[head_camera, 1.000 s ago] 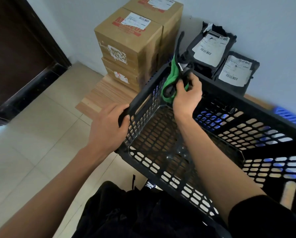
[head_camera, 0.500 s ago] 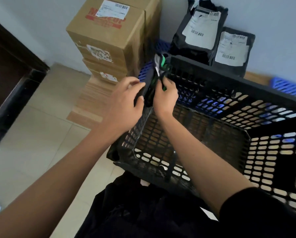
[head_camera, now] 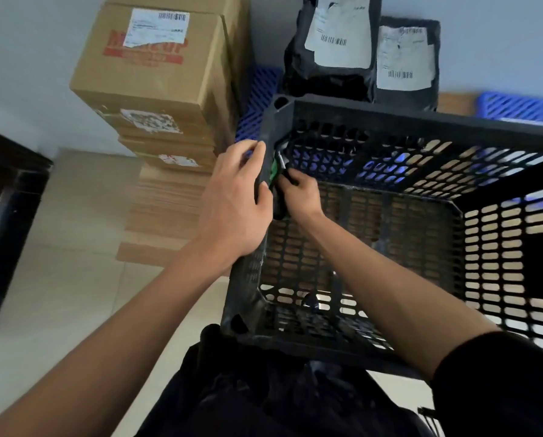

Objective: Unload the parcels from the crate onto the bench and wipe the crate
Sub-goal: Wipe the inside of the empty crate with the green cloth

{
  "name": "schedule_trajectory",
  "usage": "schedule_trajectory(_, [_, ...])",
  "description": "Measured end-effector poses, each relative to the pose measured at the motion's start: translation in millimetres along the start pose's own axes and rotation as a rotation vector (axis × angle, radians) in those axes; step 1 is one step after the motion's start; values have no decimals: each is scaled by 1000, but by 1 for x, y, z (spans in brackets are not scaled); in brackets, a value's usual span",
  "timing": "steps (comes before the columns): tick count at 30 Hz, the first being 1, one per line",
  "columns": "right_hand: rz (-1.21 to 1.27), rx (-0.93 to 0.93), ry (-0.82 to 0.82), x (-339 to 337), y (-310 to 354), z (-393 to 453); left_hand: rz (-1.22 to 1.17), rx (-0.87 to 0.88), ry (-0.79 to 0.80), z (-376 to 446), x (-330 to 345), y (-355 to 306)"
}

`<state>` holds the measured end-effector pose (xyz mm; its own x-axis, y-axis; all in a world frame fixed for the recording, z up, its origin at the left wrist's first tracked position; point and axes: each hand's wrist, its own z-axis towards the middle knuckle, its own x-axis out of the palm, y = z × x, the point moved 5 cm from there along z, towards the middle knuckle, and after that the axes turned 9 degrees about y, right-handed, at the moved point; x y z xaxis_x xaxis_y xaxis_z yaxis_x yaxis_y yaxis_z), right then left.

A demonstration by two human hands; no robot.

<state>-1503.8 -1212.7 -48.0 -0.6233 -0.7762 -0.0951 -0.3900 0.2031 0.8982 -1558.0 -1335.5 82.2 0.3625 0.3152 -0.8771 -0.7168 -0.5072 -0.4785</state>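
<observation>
A black slatted plastic crate (head_camera: 421,127), its walls and floor pierced with rows of slots, sits tilted against a person's dark-clothed lap, with no parcels inside. To the left, stacked cardboard boxes (head_camera: 156,70) bearing shipping labels and red print stand on a low wooden bench (head_camera: 159,212) against a pale wall, above a light tiled floor (head_camera: 58,279), with a dark door frame at the far left. Behind the crate, two black mailer bags (head_camera: 333,52) with white barcode labels lean upright on the wall, blue plastic lattice (head_camera: 257,99) showing beside them. The left hand (head_camera: 232,203) grips the crate's left wall from outside, fingers curled over the rim. The right hand (head_camera: 298,193), inside the crate, clenches a green cloth (head_camera: 275,170) against that wall's inner face near the far corner.
</observation>
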Motion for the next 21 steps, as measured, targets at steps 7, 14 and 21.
schedule_trajectory(7, [36,-202,-23,-5,56,-29,30,-1,31,0,-3,-3])
schedule_trajectory(14, [-109,-365,-113,3,65,-31,48,-61,29,-1,0,-14])
schedule_trajectory(21, [-213,-346,-136,23,5,-5,118,-79,28,1,2,-17])
